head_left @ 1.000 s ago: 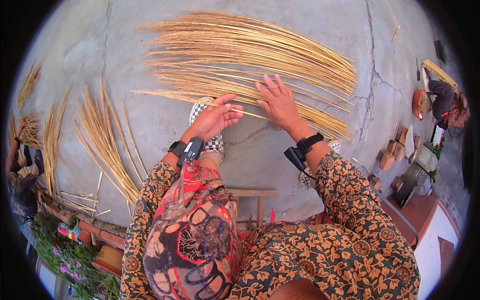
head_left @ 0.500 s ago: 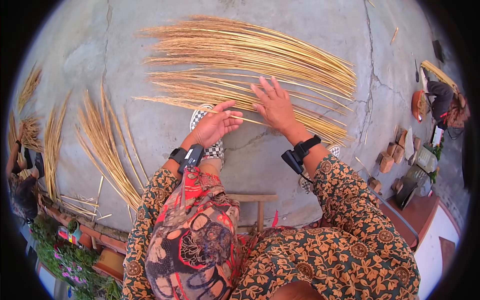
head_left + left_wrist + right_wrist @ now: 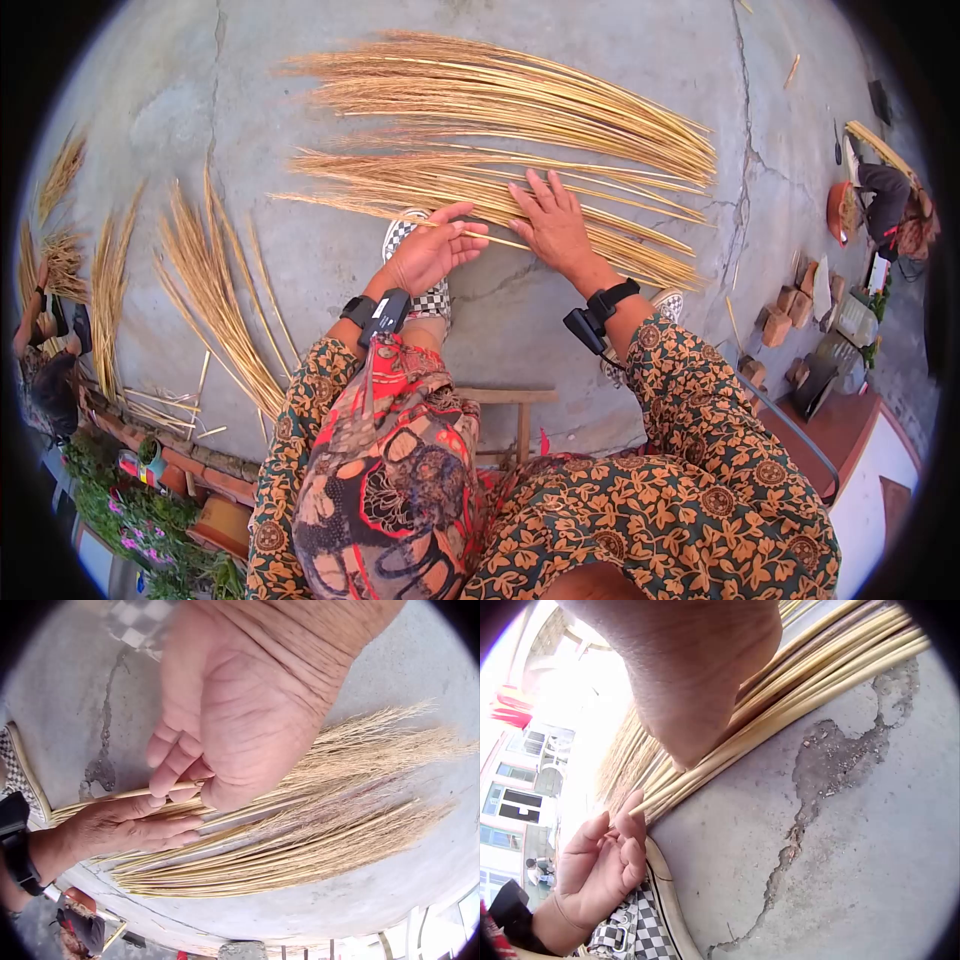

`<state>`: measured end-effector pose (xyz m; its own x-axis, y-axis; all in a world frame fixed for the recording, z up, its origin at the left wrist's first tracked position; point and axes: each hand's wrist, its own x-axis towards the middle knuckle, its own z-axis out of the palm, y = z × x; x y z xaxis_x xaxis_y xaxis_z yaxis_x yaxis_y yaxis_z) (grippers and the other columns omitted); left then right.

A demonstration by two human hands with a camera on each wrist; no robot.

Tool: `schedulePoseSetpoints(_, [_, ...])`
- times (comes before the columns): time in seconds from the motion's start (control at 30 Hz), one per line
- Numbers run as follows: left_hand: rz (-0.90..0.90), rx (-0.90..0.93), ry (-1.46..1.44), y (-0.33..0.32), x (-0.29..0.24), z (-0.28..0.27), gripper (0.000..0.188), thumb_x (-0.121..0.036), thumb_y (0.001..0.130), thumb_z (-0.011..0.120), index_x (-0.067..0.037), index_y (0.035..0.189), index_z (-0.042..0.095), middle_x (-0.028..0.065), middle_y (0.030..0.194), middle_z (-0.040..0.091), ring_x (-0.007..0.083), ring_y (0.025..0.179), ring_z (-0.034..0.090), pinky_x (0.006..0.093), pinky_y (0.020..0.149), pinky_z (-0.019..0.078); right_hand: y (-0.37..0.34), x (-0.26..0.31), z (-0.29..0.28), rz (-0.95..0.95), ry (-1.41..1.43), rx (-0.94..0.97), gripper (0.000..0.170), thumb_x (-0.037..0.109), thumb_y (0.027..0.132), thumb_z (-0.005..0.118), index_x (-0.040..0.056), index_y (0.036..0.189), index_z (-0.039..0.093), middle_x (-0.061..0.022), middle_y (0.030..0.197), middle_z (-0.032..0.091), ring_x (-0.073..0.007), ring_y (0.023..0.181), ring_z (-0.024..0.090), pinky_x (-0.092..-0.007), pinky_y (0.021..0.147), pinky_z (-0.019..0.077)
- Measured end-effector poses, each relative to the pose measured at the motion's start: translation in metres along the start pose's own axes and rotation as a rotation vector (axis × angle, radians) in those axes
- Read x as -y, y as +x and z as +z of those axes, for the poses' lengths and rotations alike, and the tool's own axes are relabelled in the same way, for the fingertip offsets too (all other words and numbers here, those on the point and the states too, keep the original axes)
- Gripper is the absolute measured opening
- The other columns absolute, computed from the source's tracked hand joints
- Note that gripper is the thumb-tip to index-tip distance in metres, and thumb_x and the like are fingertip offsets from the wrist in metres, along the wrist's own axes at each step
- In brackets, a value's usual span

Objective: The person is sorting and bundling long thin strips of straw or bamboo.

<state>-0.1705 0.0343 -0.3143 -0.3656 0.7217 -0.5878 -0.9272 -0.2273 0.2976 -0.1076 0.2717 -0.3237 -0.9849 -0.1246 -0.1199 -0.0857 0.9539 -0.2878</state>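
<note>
My left hand (image 3: 432, 250), palm up, holds one thin dry stalk (image 3: 505, 240) between thumb and fingers. That stalk's feathery head trails off to the left. In the head view my right hand (image 3: 553, 225) rests, fingers extended and spread, on a lower bundle of stalks (image 3: 640, 255). The left wrist view shows the right hand (image 3: 124, 825) close beside the left fingers (image 3: 176, 769). Beyond it lies a larger bundle of golden stalks (image 3: 560, 95), brown heads to the left and cut ends to the right. A narrow gap with some loose stalks separates the two bundles.
More stalks (image 3: 220, 300) lie on the cracked concrete floor at the left. A checkered shoe (image 3: 432, 300) stands under the left hand. A wooden stool (image 3: 510, 396) is below. Bricks (image 3: 777, 325) sit at the right. Other people (image 3: 890, 200) are at both sides.
The lower bundle lies a little nearer the body, and the gap to the upper bundle has widened. My right hand has shifted slightly toward me; the left keeps the stalk.
</note>
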Motion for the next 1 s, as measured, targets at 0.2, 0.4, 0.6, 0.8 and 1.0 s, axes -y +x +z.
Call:
schedulePoseSetpoints(0.2, [0.008,0.011,-0.009,0.0,0.0,0.0,0.044,-0.01,0.095,0.047,-0.005,0.138,0.036,0.017,0.119,0.057,0.0243,0.104,0.061,0.0357,0.091,0.0501,0.041,-0.01,-0.021,-0.026,0.004,-0.1,0.054,0.04,0.088,0.059,0.0251,0.139,0.044,-0.0063,0.147,0.035,-0.0342,0.136,0.027,-0.0502,0.105,0.0274])
schedulePoseSetpoints(0.4, [-0.015,-0.026,-0.008,0.001,0.0,0.002,0.044,-0.011,0.096,0.047,-0.005,0.138,0.036,0.0171,0.12,0.057,0.0245,0.104,0.061,0.0358,0.092,0.05,0.007,-0.001,0.005,0.136,-0.065,0.053,0.056,0.046,0.089,0.055,0.0283,0.141,0.041,-0.009,0.152,0.026,-0.041,0.139,0.019,-0.0594,0.107,0.0214])
schedulePoseSetpoints(0.6, [0.01,0.018,-0.015,0.001,0.002,-0.001,0.044,-0.012,0.096,0.046,-0.006,0.138,0.036,0.0172,0.12,0.057,0.0248,0.105,0.061,0.0364,0.093,0.0498,-0.004,-0.001,0.005,0.059,0.018,-0.064,0.056,0.046,0.089,0.055,0.0282,0.141,0.041,-0.0088,0.151,0.028,-0.038,0.139,0.021,-0.0561,0.109,0.0221])
schedulePoseSetpoints(0.8, [0.01,0.009,-0.005,-0.001,0.001,-0.001,0.042,-0.012,0.097,0.047,-0.006,0.137,0.037,0.0172,0.12,0.057,0.0248,0.105,0.061,0.036,0.092,0.0498,0.008,-0.006,-0.008,-0.035,0.064,-0.07,0.045,0.035,0.089,0.06,0.0207,0.131,0.053,-0.0057,0.138,0.047,-0.028,0.133,0.034,-0.047,0.105,0.0311])
schedulePoseSetpoints(1.0, [-0.005,-0.025,0.012,0.0,-0.001,0.005,0.041,-0.013,0.097,0.047,-0.006,0.136,0.038,0.0154,0.118,0.058,0.0243,0.104,0.061,0.0353,0.09,0.0504,0.049,-0.037,-0.017,0.25,0.131,-0.236,0.028,0.02,0.082,0.067,0.018,0.109,0.062,-0.0023,0.108,0.059,-0.0251,0.107,0.051,-0.0406,0.088,0.0411])
